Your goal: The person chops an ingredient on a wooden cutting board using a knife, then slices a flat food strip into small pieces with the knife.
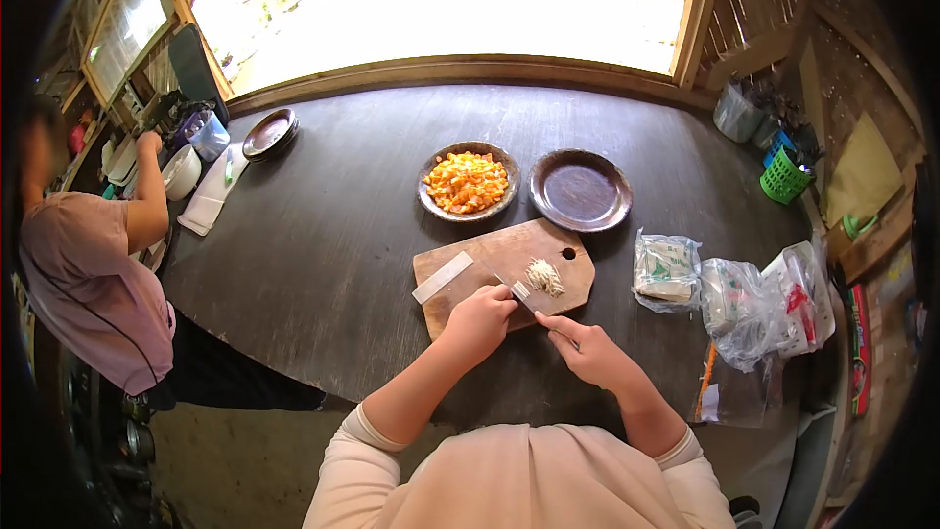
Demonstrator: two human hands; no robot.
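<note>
I'm on the head camera, and here's the right hand [587, 353], its grip closed around the handle of a knife [526, 301], fingers folded in and the thumb side turned towards the blade. The blade slants away up and to the left over the wooden chopping board [509, 245], and its tip reaches past the other hand's knuckles. Over to the left hand [477, 321] now: fingers bent and held together, the grip low over the board, fingertips right up beside the blade. Whether there's a piece pinched beneath them I can't tell from up here, as the knuckles cover it. Just to the right of the blade sit a few white cut pieces [520, 289], and next to those a small heap of pale shreds [546, 277], near the board's dark hole. Out on the board's left end lies a flat whitish strip [443, 276], on its own and apart from both hands. Beyond the board, I've got a bowl [423, 198] filled with orange diced food [466, 182], and a dark plate [582, 191] just beside it on the desk [338, 235]. Off to the right, plastic-wrapped packets [668, 266] rest near the edge.
</note>
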